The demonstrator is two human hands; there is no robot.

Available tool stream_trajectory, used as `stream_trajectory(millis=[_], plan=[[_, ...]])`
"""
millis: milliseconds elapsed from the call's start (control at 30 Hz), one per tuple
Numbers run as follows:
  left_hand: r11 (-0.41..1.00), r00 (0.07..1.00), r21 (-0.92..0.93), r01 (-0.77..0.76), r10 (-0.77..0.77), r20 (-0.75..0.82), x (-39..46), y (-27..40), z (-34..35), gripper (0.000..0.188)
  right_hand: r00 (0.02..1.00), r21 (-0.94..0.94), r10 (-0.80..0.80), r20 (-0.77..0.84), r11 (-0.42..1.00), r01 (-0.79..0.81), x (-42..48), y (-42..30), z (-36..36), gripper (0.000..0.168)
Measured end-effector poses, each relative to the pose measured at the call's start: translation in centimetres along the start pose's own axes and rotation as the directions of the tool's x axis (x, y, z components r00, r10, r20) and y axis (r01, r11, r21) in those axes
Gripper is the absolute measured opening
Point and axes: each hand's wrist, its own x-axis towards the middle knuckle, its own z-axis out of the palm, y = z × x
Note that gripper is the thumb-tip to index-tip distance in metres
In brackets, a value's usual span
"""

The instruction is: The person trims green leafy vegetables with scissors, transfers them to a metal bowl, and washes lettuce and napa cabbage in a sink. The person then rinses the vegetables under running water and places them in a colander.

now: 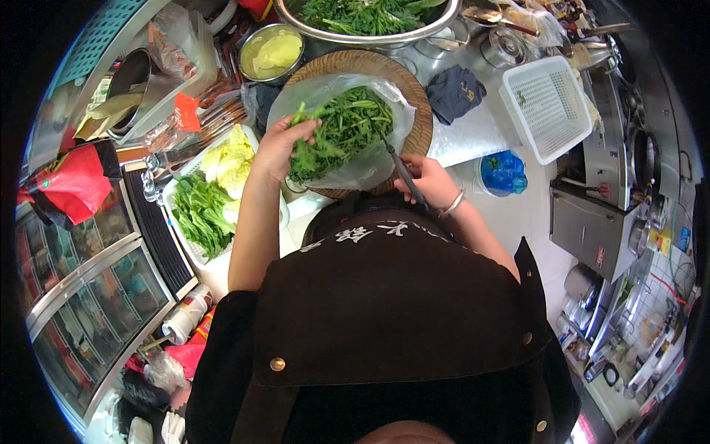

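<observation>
My left hand (284, 145) grips some stems of leafy greens (355, 119) at the left side of a clear plastic bag (363, 175). The bag lies spread on a round wooden chopping board (422, 119), with the greens heaped on it. In my right hand (430, 180) is a dark-handled tool (404, 169), held at the board's near right edge. Its thin front end reaches over the greens; whether it is a knife or another tool cannot be told.
Behind the board stand a steel bowl of greens (369, 39) and a bowl of yellow food (272, 53). A dark cloth (455, 94) and a white basket (546, 108) lie right. A basket of cabbage and greens (197, 252) sits left; a blue-lined bucket (502, 172) stands lower right.
</observation>
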Motion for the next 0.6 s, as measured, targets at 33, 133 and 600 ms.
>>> stream_trajectory(millis=[33,133,600], plan=[[0.995,1.000,0.102,-0.001,0.000,0.006,0.1,-0.5,0.2,0.031,1.000,-0.012,-0.009,-0.010,1.000,0.009,0.3,-0.1,-0.1,0.051],[0.790,0.996,0.607,-0.089,0.081,0.041,0.2,-3.2,0.8,0.032,0.996,-0.017,-0.069,-0.060,0.998,0.068,1.3,-0.9,-0.6,0.050],[0.181,0.924,0.979,0.092,0.352,-0.152,7.1,-3.5,0.4,0.026,0.966,-0.326,-0.259,0.031,0.911,0.254,5.2,1.2,1.1,0.055]])
